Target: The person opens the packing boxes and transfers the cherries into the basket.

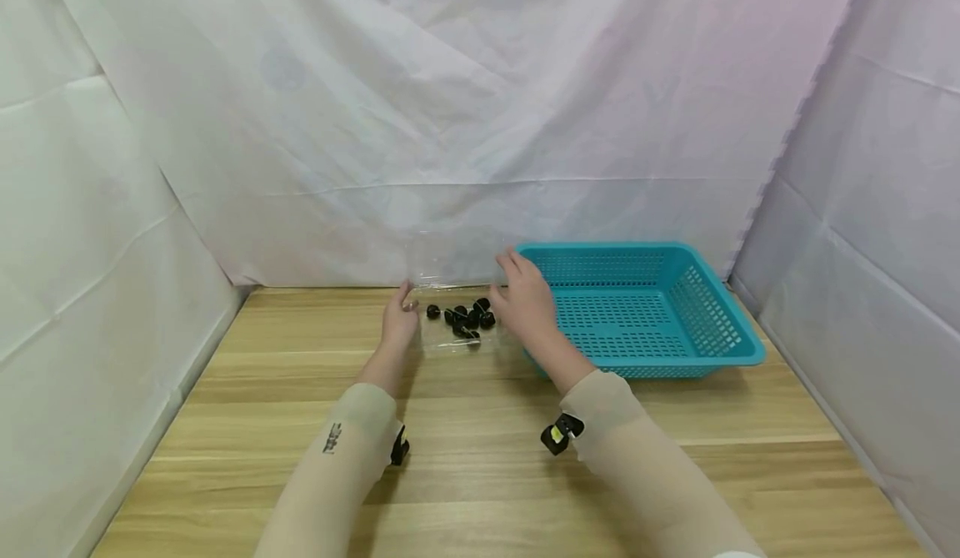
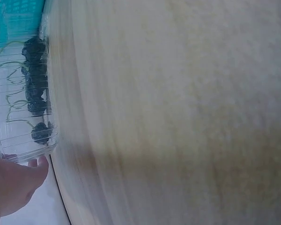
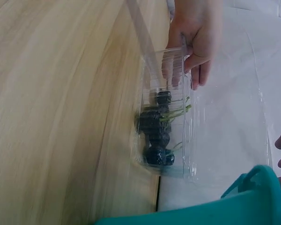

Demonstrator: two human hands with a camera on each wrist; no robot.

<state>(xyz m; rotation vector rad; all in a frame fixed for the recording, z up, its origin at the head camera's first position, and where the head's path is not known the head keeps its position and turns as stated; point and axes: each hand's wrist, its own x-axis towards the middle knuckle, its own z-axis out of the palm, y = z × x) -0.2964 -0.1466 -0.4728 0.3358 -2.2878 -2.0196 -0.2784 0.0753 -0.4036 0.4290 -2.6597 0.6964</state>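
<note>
Nearest, with the teal basket (image 1: 752, 348) as landmark, the left sleeve (image 1: 318, 479) lies well to its left and the right sleeve (image 1: 652, 466) in front of it, a small black device (image 1: 561, 434) at the right wrist and another (image 1: 400, 447) at the left; all are over the wood-grain table (image 1: 465, 466). Farther in, a clear plastic box (image 1: 442, 344) is just left of the basket, holding dark round pieces (image 1: 472, 320) with thin green stems (image 3: 175, 115). The left hand (image 1: 400, 318) grips the box's end away from the basket, thumb and fingers on its edge. The right hand (image 1: 525, 299) is at the basket's left rim, its fingers loosely spread beside the box's raised clear lid (image 1: 453, 256); whether they touch it, I cannot tell. Farthest, beyond the basket, hangs a white cloth (image 1: 465, 124).
</note>
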